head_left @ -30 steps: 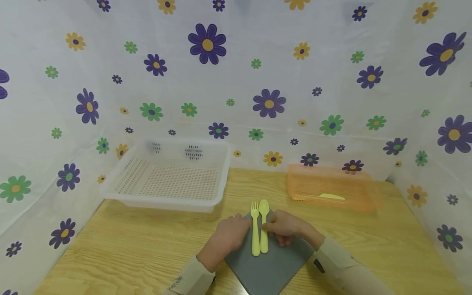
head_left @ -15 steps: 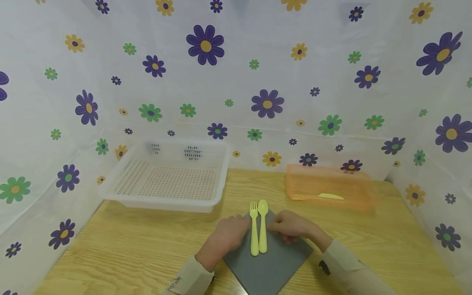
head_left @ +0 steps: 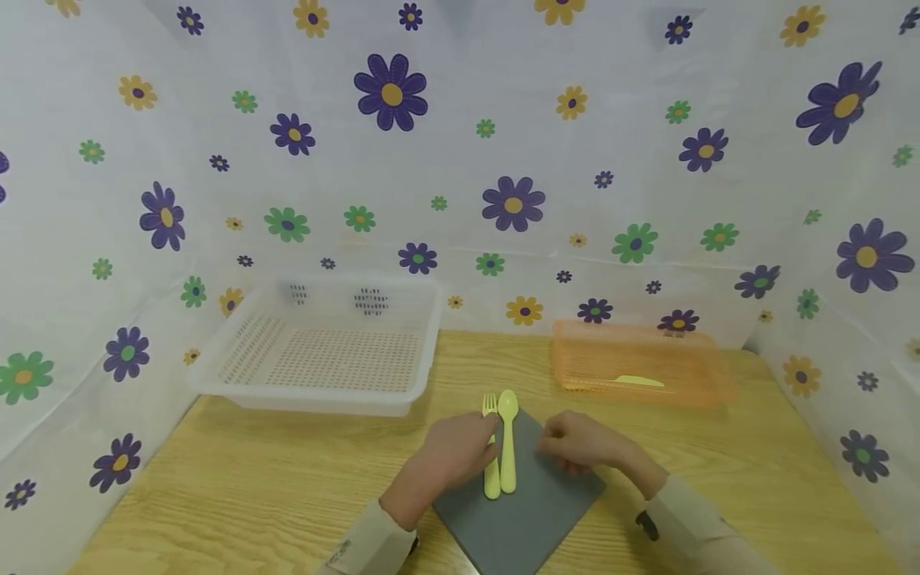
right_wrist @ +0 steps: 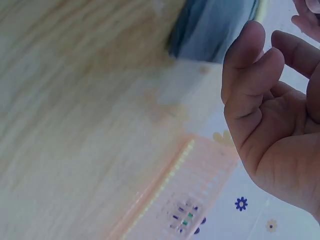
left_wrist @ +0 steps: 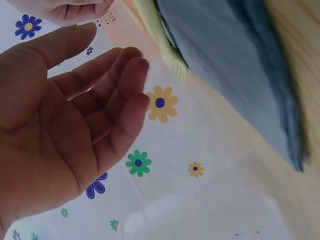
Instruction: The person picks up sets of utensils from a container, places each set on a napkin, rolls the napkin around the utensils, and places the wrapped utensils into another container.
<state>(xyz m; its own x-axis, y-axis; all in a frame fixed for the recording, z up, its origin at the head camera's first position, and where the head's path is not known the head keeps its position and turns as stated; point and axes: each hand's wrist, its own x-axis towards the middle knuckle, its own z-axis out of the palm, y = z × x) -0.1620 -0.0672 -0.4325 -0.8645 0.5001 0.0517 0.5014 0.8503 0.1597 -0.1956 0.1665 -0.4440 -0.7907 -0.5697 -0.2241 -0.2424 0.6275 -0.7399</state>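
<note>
A yellow plastic fork and a yellow spoon lie side by side on a folded grey cloth napkin, set cornerwise on the table. My left hand hovers over the fork and covers the middle of it in the head view. In the left wrist view, the left hand has loosely bent fingers, holds nothing and is apart from the fork. To the right of the spoon, over the napkin's right side, is my right hand. The right wrist view shows that hand with relaxed, bent fingers and nothing in them.
A white perforated basket stands at the back left of the wooden table. At the back right is an orange translucent basket with a yellow knife in it. Flower-printed sheeting encloses the back and sides.
My right hand has let go of the spoon and drawn off to the right. The left hand has moved rightward over the fork. Fork, spoon and napkin stay in place.
</note>
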